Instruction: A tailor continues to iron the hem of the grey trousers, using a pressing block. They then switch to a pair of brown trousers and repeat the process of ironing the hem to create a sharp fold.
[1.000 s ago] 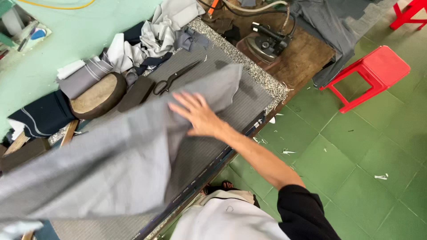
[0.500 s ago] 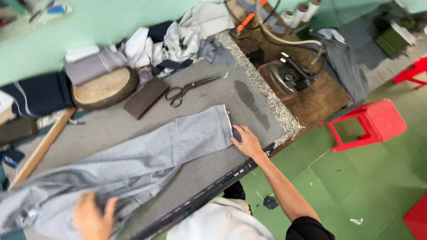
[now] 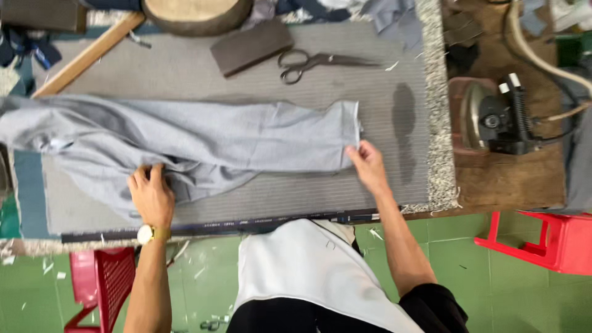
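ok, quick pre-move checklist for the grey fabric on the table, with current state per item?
1. Right hand at the hem end of the grey fabric, near corner: ok.
2. Left hand flat on the fabric's near edge: ok.
3. Fabric smooth: not ok, folds bunch beside the left hand.
4. Scissors clear of the fabric, lying beyond it: ok.
5. Iron off the padded table, parked on the wooden stand to the right: ok.
6. Dark patch on the pad by the hem, wet or dry: cannot tell.
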